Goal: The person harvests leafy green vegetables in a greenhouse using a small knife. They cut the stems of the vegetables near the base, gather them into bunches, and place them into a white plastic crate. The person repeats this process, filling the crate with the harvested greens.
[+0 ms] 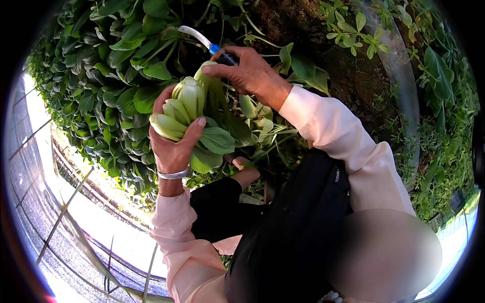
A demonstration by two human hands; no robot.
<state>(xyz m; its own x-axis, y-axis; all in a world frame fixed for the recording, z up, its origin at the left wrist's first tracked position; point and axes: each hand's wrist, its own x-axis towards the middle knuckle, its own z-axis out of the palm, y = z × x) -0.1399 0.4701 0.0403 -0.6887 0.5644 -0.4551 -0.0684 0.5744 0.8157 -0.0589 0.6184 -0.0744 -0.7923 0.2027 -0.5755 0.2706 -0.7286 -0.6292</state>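
My left hand [172, 153] is closed around several heads of bok choy [188, 94], their pale cut bases turned up and the green leaves [216, 140] hanging below the thumb. In my right hand [255, 72] is a small curved knife, held by its black handle [228, 58]. Its bare blade [195, 34], with a blue collar at the root, points away to the upper left. Between that hand's thumb and fingers is another bok choy head [210, 79], next to the bunch. Its leaves hang downward.
Dense growing bok choy [129, 68] fills the left side. Brown soil [299, 22] and yellowing leaves [261, 117] lie ahead and below my hands. A grey strip or pipe [401, 75] curves along the right, with weeds [348, 30] beside it. Mesh netting [38, 212] borders the far left.
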